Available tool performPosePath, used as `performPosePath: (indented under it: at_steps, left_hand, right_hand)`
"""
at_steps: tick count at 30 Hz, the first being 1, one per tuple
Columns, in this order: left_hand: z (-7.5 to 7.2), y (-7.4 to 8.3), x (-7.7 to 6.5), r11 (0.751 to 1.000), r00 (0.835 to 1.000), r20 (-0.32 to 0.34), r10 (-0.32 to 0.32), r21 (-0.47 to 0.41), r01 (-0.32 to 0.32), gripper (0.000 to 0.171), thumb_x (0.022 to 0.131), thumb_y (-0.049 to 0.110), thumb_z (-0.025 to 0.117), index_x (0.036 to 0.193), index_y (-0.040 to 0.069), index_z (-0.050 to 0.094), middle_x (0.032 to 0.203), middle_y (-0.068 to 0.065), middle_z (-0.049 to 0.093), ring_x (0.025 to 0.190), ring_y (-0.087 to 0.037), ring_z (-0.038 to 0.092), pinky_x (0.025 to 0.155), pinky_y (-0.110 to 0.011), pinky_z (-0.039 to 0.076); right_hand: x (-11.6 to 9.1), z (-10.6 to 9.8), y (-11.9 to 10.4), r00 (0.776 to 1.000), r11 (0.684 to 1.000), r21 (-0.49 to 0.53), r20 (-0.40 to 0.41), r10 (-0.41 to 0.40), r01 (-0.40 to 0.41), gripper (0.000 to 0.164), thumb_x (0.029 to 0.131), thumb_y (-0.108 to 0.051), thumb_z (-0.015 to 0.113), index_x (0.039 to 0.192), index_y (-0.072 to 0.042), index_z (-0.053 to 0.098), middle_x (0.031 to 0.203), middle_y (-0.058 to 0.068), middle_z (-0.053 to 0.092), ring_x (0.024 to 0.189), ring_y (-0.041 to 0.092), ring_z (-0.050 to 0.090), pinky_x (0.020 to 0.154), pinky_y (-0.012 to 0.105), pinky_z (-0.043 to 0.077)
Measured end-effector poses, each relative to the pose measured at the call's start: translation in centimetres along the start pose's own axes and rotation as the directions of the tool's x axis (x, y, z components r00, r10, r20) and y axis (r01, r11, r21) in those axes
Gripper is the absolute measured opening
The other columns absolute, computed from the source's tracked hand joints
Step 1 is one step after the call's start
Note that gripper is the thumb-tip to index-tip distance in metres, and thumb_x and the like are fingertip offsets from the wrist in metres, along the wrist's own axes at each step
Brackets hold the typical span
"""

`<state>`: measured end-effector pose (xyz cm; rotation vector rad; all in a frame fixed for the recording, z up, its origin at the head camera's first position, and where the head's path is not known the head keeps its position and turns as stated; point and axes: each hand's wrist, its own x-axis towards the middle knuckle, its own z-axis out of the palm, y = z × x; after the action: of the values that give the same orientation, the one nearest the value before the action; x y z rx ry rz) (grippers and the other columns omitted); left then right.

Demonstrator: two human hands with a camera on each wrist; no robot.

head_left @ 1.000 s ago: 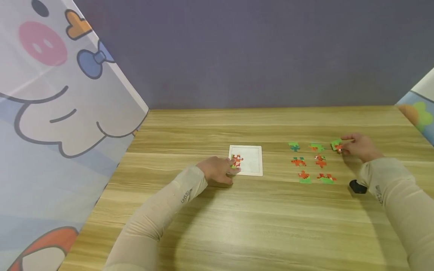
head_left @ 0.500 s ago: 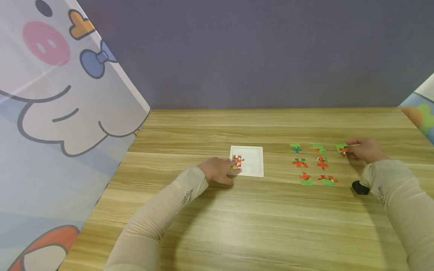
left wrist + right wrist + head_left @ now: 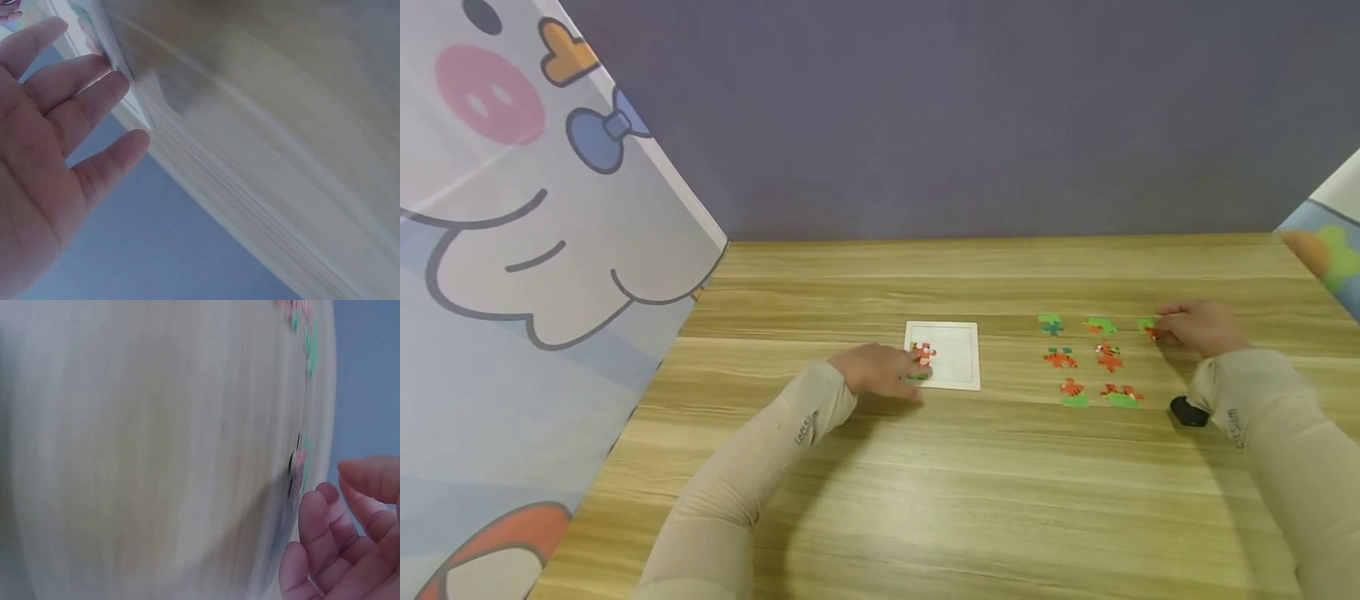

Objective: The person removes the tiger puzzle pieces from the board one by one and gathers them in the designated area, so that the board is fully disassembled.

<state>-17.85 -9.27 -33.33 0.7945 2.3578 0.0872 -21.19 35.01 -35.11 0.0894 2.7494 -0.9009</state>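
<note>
Fingers spread, my left hand (image 3: 880, 372) is at the left side of a square white puzzle tray (image 3: 957, 354). Inside the tray's left part lies an orange jigsaw piece (image 3: 923, 351) with green beside it, partly hidden by fingers. In the left wrist view the fingers (image 3: 100, 106) are extended by the tray edge and grip nothing. My right hand (image 3: 1206, 327) is beside a green and orange jigsaw piece (image 3: 1146, 325) on the table. The right wrist view shows that piece (image 3: 301, 465) just beyond the thumb and fingers, which are apart from each other with nothing between them.
Several other jigsaw pieces lie in loose rows right of the tray, among them a green and teal one (image 3: 1051, 325) and an orange and green one (image 3: 1122, 395). A grey wall (image 3: 955, 125) rises behind the wooden table (image 3: 970, 492). A cartoon panel (image 3: 550, 250) stands left.
The jigsaw piece held tilted by the right hand now lies flat on the table, and that hand has let go. My left fingers have spread and shifted slightly at the tray.
</note>
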Motion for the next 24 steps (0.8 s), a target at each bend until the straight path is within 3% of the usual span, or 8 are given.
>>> performPosePath:
  at_steps: [4,7,9,15,18,24]
  left_hand:
    - [-0.3,-0.2,-0.3,0.994,0.999,-0.033,0.014,-0.106,-0.018,0.053,0.096,0.043,0.054,0.146,0.026,0.043,0.154,0.001,0.03,0.142,-0.019,0.023,0.115,-0.04,0.019]
    - [-0.7,-0.4,-0.2,0.993,0.997,-0.064,0.034,-0.112,-0.041,0.053,0.097,0.039,0.054,0.146,0.024,0.042,0.155,0.001,0.028,0.142,-0.019,0.024,0.114,-0.04,0.021]
    - [-0.9,-0.7,0.2,0.994,0.996,-0.087,0.038,-0.099,-0.046,0.054,0.098,0.038,0.054,0.147,0.023,0.04,0.155,0.001,0.027,0.143,-0.018,0.023,0.115,-0.038,0.021]
    - [-1.6,-2.0,1.3,0.995,0.992,-0.119,-0.03,-0.097,0.019,0.066,0.098,0.038,0.054,0.153,0.018,0.024,0.157,-0.004,0.021,0.144,-0.022,0.019,0.116,-0.038,0.017]
    - [-1.9,-2.3,1.5,0.995,0.991,-0.12,-0.065,-0.086,0.055,0.074,0.096,0.04,0.057,0.154,0.017,0.018,0.159,-0.006,0.015,0.145,-0.025,0.015,0.116,-0.04,0.014]
    - [-2.0,-2.6,2.1,0.995,0.99,-0.111,-0.089,-0.056,0.083,0.081,0.091,0.046,0.062,0.155,0.019,0.018,0.159,-0.002,0.015,0.145,-0.028,0.012,0.116,-0.046,0.013]
  right_hand:
    - [0.3,1.3,-1.7,1.0,0.999,0.045,-0.005,-0.027,0.027,0.05,0.098,-0.026,0.047,0.129,0.015,0.047,0.081,0.003,0.067,0.071,0.012,0.058,0.065,0.034,0.049]
    - [0.5,2.5,-3.3,0.999,0.992,0.122,0.001,-0.044,0.043,0.048,0.098,-0.023,0.049,0.13,0.013,0.047,0.084,0.003,0.065,0.07,0.01,0.057,0.064,0.029,0.047]
    - [0.6,3.2,-4.4,0.997,0.986,0.148,-0.006,-0.074,0.074,0.046,0.097,-0.02,0.051,0.128,0.014,0.048,0.09,0.012,0.066,0.069,0.009,0.059,0.065,0.026,0.047]
    - [1.0,5.5,-7.5,0.988,0.978,0.145,0.028,-0.155,0.149,0.043,0.096,-0.018,0.052,0.127,0.012,0.051,0.108,0.027,0.063,0.072,0.015,0.063,0.067,0.032,0.05]
    - [1.0,6.4,-9.3,0.979,0.972,0.137,0.057,-0.198,0.189,0.041,0.096,-0.017,0.054,0.126,0.011,0.053,0.106,0.026,0.063,0.075,0.021,0.064,0.069,0.036,0.051]
    - [1.0,8.4,-12.3,0.958,0.959,0.111,0.095,-0.272,0.261,0.034,0.093,-0.012,0.055,0.12,0.009,0.059,0.094,0.019,0.065,0.072,0.023,0.06,0.059,0.031,0.047]
